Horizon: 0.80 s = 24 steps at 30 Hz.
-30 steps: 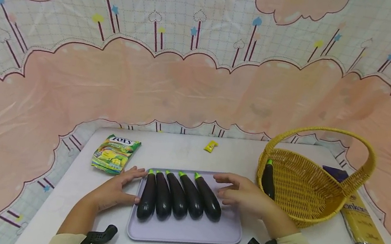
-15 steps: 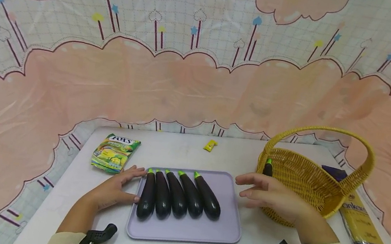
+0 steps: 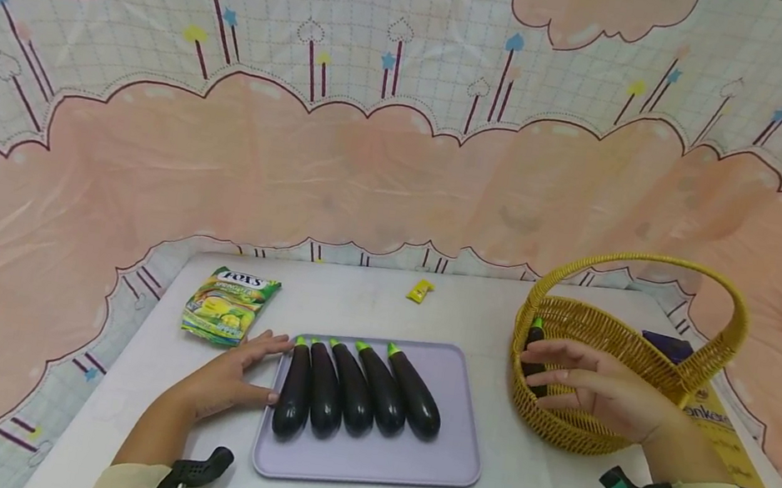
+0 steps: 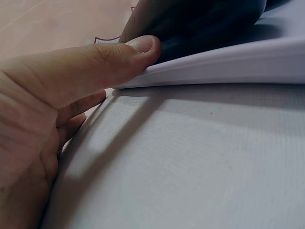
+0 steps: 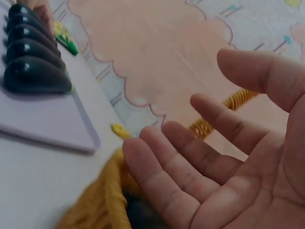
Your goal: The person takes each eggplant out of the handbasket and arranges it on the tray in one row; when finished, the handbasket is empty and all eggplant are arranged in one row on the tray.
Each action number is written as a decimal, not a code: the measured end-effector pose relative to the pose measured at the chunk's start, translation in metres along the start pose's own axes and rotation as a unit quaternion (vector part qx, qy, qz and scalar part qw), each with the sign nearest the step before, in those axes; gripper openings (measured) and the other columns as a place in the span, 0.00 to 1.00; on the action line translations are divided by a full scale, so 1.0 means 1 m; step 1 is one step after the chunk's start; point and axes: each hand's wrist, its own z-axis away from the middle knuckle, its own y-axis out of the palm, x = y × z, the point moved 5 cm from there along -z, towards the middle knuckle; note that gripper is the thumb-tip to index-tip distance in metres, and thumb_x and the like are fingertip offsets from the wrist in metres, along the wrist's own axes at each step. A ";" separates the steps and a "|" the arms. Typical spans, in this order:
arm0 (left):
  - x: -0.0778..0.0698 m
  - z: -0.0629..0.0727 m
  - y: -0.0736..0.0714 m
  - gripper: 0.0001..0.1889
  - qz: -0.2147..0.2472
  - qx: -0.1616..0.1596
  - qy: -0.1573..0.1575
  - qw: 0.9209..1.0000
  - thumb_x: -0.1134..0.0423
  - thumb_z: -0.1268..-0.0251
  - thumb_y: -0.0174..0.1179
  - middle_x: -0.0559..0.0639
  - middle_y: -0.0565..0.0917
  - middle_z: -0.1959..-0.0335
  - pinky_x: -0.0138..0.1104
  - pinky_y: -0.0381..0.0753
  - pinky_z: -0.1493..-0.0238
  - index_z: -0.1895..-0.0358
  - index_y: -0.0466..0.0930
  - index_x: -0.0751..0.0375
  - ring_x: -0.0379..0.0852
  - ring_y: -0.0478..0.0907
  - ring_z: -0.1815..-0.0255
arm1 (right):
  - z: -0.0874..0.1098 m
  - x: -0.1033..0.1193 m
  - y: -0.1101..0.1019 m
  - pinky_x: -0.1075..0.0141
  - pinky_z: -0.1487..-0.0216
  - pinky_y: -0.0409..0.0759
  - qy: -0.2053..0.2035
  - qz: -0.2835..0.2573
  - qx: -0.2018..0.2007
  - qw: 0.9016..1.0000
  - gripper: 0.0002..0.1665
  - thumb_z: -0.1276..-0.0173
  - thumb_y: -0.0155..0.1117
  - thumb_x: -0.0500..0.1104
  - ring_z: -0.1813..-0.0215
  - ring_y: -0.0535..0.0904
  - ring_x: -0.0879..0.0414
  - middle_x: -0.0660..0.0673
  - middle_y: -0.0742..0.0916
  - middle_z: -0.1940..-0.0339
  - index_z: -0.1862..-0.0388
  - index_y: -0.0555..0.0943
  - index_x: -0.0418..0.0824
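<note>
Several dark purple eggplants lie side by side, green stems pointing away, on a lilac tray. At the tray's left edge rests my left hand; in the left wrist view its thumb touches the rim beside the leftmost eggplant. My right hand hangs over the yellow wicker basket, holding nothing, its fingers loosely spread in the right wrist view. One more eggplant leans inside the basket's left wall, partly hidden behind those fingers.
A green and yellow FOX'S bag lies behind my left hand. Further back is a small yellow wrapped candy. To the right of the basket lies a yellow and navy packet, partly covered by my right forearm. A patterned cloth backdrop rises behind the table.
My right hand has moved right, from beside the rightmost eggplant on the tray to over the basket. The left hand stays at the tray's edge.
</note>
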 end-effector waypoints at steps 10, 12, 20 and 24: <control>0.000 0.000 -0.001 0.45 -0.003 0.002 -0.006 1.000 0.57 0.44 0.81 0.52 0.62 0.14 0.70 0.39 0.19 0.20 0.72 0.47 0.62 0.41 0.11 | 0.005 -0.001 -0.030 0.51 0.32 0.83 0.017 0.001 0.010 1.000 0.27 0.14 0.39 0.30 0.31 0.82 0.46 0.47 0.81 0.28 0.24 0.73 0.37; 0.000 -0.001 -0.002 0.45 -0.004 0.001 -0.006 1.000 0.57 0.44 0.81 0.51 0.62 0.14 0.70 0.39 0.19 0.21 0.72 0.47 0.61 0.41 0.11 | 0.005 -0.001 -0.037 0.52 0.32 0.83 0.028 0.021 -0.009 0.999 0.26 0.14 0.42 0.31 0.31 0.82 0.46 0.48 0.82 0.29 0.24 0.73 0.36; 0.001 -0.001 -0.002 0.45 0.003 0.000 -0.009 1.000 0.58 0.44 0.81 0.52 0.62 0.14 0.70 0.38 0.19 0.21 0.73 0.47 0.61 0.41 0.11 | 0.001 -0.007 -0.062 0.55 0.35 0.85 0.071 0.067 -0.087 0.991 0.21 0.15 0.50 0.34 0.34 0.84 0.49 0.48 0.83 0.32 0.28 0.75 0.37; 0.001 0.000 -0.001 0.45 0.007 0.003 -0.011 1.000 0.57 0.44 0.81 0.52 0.62 0.14 0.70 0.38 0.19 0.21 0.73 0.47 0.62 0.41 0.11 | -0.002 -0.014 -0.072 0.56 0.37 0.86 0.098 0.079 -0.123 0.984 0.22 0.16 0.54 0.36 0.36 0.85 0.51 0.46 0.82 0.32 0.28 0.73 0.33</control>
